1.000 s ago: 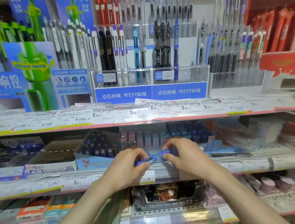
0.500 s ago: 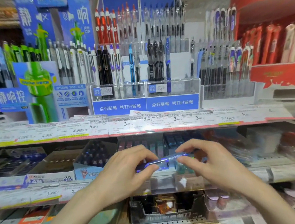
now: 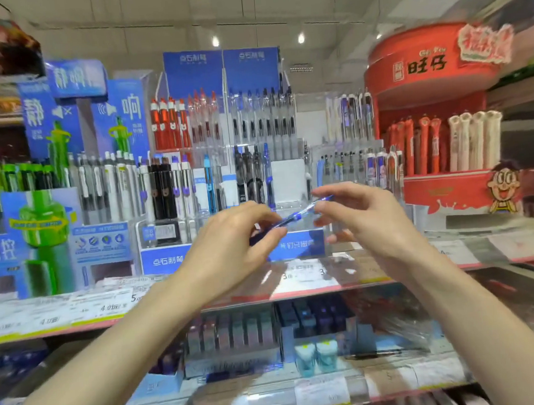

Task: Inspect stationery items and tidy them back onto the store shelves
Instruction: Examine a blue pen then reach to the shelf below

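Above the shelf edge [image 3: 298,291], left hand [image 3: 231,246] and right hand [image 3: 366,217] pinch a blue pen [image 3: 292,217] in open air.

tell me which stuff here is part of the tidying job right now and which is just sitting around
In the job:
- blue pen, held between both hands
- left hand, pinching its lower end
- right hand, pinching its upper end
- clear pen rack behind, a likely return spot

Just there:
- red character display
- green pen poster
- price labels
- lower-shelf boxes

Open air lies before the clear pen display [image 3: 225,173]; its packed upright pens [image 3: 254,174] block reaching deeper.
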A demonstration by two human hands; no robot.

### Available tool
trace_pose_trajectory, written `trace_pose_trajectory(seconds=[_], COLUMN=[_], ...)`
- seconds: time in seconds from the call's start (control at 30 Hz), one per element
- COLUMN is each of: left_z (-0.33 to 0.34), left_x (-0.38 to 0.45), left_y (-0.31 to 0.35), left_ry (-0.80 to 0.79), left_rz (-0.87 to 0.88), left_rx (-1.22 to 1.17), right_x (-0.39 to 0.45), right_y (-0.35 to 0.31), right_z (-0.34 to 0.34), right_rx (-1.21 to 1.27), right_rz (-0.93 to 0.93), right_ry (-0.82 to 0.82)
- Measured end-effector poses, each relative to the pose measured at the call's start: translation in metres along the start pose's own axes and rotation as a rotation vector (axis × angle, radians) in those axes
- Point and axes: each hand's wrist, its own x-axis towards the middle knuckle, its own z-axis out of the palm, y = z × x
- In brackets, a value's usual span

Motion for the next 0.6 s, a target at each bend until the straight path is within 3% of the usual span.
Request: trace_pose_trajectory(seconds=[0.23,0.6], left_z=[0.011,0.024], left_x=[0.019,0.013], left_y=[-0.008,-0.030], left_ry=[0.080,0.051], left_rz=[-0.004,0.054], left_rx=[0.050,0.236], right_x=[0.038,0.093], right_y=[-0.015,-0.039], right_z=[0.023,0.031], right_rx=[0.201,-0.264], right_rz=[-0.011,-0.309], right_ry=[0.198,0.344])
